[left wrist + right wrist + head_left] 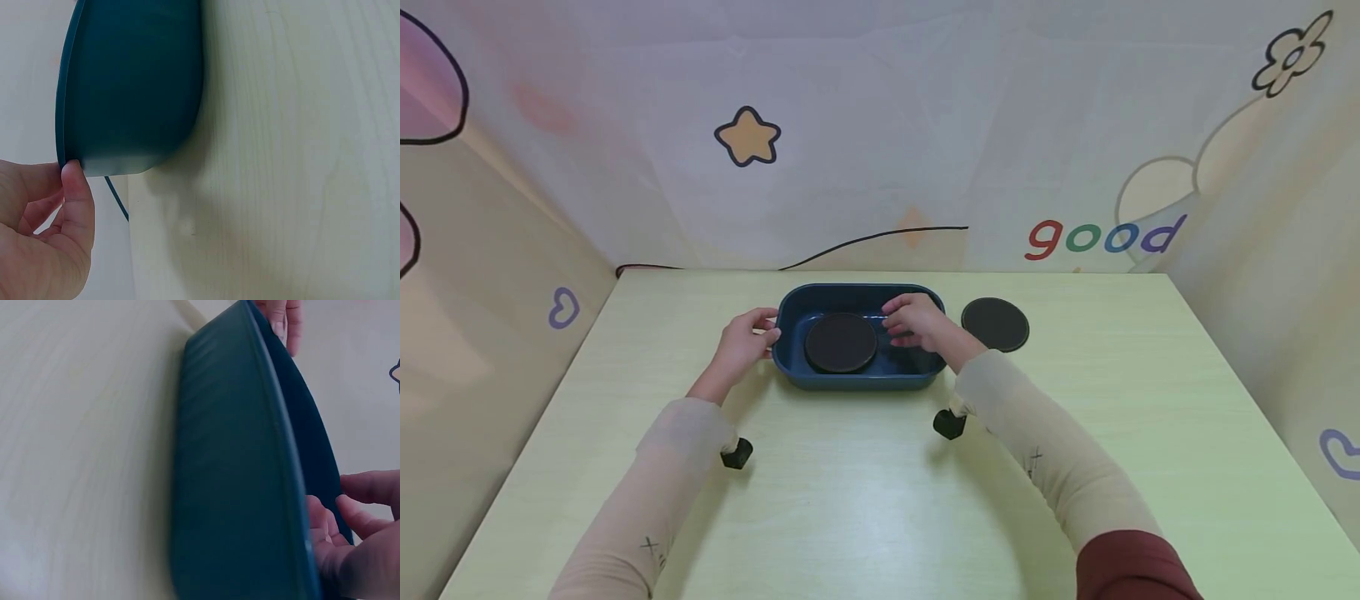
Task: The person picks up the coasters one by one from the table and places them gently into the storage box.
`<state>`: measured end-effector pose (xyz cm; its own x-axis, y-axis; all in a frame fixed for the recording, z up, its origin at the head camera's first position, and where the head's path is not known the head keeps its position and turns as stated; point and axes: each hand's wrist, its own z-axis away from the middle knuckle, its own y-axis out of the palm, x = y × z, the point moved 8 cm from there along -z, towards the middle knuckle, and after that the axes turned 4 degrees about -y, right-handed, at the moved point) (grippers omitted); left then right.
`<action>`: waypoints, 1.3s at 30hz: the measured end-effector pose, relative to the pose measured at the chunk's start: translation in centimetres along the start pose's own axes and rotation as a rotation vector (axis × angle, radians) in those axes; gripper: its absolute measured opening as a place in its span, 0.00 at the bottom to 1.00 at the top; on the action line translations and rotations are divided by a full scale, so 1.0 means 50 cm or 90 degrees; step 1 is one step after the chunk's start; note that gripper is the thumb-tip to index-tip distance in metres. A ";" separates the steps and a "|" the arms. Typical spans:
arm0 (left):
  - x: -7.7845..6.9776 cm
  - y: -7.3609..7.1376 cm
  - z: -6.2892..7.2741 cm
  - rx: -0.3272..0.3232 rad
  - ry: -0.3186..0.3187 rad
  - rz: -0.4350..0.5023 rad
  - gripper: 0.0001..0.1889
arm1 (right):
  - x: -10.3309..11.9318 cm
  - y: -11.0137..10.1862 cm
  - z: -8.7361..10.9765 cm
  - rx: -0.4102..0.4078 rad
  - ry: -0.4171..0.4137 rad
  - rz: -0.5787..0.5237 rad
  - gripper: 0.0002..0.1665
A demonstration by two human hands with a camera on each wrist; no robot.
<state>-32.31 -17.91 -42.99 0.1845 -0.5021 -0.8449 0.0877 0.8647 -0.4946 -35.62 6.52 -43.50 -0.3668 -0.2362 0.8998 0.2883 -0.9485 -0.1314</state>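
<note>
A dark blue oblong basin (859,382) with rounded corners stands near the back of the table. My left hand (741,343) is at its left end, and the left wrist view shows thumb and forefinger pinching the basin's rim (60,119). Over the right half of the basin is my right hand (917,322), fingers spread and loosely bent, with nothing between them. In the right wrist view its fingertips (317,515) reach below the near rim. A flat, round black disc (841,342) lies inside, left of the right hand.
A second round black disc (995,323) lies on the pale wooden table (850,483), just right of the basin and partly behind the right wrist. A printed cloth backdrop (880,125) rises behind the table and at both sides. Small black blocks (950,424) hang under the cuffs.
</note>
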 end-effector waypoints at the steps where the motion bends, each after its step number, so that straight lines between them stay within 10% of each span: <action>1: 0.001 -0.001 -0.001 -0.001 0.004 0.001 0.20 | 0.005 -0.002 0.003 0.008 -0.004 0.005 0.22; 14: 0.002 -0.003 0.003 0.000 -0.004 -0.007 0.20 | 0.034 -0.061 0.034 0.064 -0.030 0.062 0.25; 39: 0.003 0.000 0.000 -0.001 -0.020 -0.013 0.20 | -0.001 -0.259 0.040 -0.039 -0.017 0.070 0.24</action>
<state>-32.30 -17.98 -43.12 0.2132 -0.5189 -0.8278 0.0907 0.8542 -0.5120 -37.58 19.22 -41.00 -0.3117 -0.3341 0.8895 0.2710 -0.9285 -0.2538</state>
